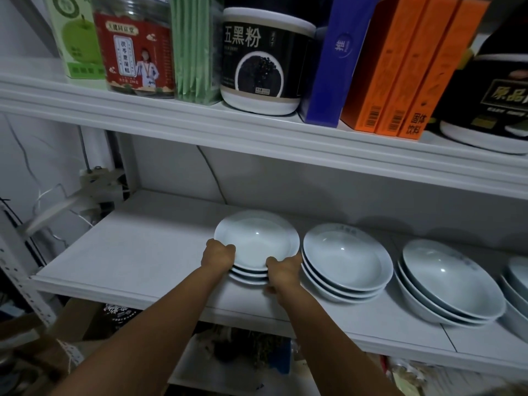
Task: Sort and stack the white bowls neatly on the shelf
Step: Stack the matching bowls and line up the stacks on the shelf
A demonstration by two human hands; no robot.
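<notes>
A stack of three white bowls (257, 241) sits on the white middle shelf (137, 252). My left hand (218, 254) grips its near-left rim and my right hand (284, 271) grips its near-right rim, fingers curled under the stack. Right beside it stands a second stack of three bowls (347, 260), nearly touching my right hand. Further right is a stack of larger bowls (448, 284), and another stack (518, 281) is cut off by the right edge.
The upper shelf (257, 130) hangs low over the bowls and carries jars (263, 61), a green carton (77, 41) and orange boxes (405, 70). A shelf post (20, 267) and cables are at left. Clutter lies below the shelf.
</notes>
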